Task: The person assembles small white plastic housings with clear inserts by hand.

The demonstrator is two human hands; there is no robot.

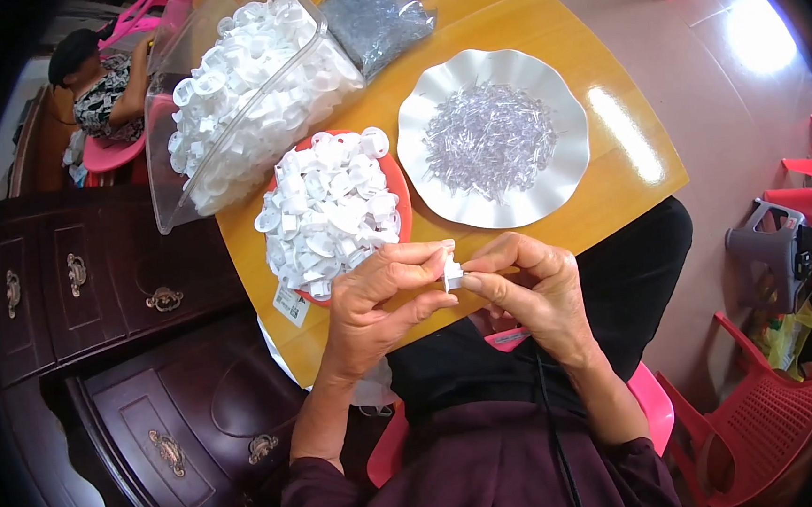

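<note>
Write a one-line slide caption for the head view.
Both hands, left hand and right hand, pinch a small white cap beside a red bowl of caps.

A small white plastic cap [451, 271] sits pinched between the fingertips of both hands, just above the desk's near edge.

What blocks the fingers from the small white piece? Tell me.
Nothing visible. The left hand and right hand both pinch the small white piece directly between their fingertips, above the table edge, in front of the red bowl.
</note>
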